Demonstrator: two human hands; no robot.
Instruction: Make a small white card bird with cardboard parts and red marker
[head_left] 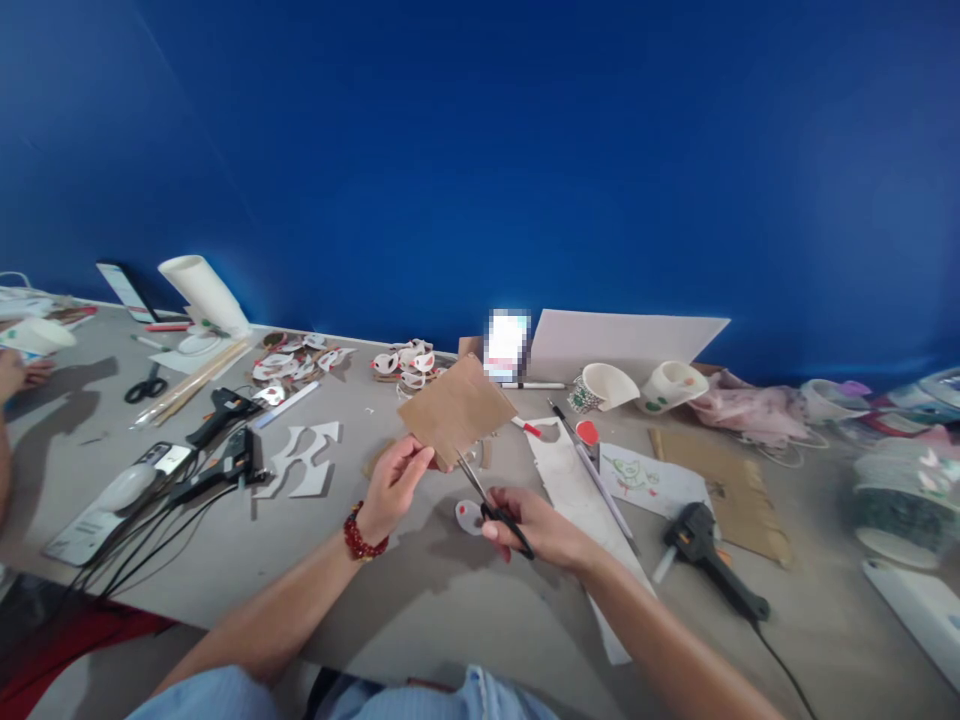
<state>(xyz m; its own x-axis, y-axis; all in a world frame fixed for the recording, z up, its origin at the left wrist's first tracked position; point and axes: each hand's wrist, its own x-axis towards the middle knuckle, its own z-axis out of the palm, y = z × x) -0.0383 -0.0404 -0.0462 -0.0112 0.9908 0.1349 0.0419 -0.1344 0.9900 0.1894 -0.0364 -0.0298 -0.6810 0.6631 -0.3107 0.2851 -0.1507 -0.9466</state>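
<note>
A square of brown cardboard [459, 405] is held up over the table, its lower left edge pinched by my left hand [394, 485]. My right hand [529, 525] grips a pair of scissors [474, 478] with black handles. The blades point up and left and meet the cardboard's lower corner near my left fingertips; whether they have cut into it I cannot tell. Below the cardboard, partly hidden by the scissors hand, lies a small white paper cutout [469, 517] with a red spot. A red beaded bracelet circles my left wrist.
Glue guns [712, 560] with cords lie at right and left. White paper scraps [304, 462], bird-shaped cutouts [409, 362], paper cups [671, 385] and a bird drawing [649, 478] surround the work. A blue wall [480, 180] borders the back. Another person's hand [19, 372] is at far left.
</note>
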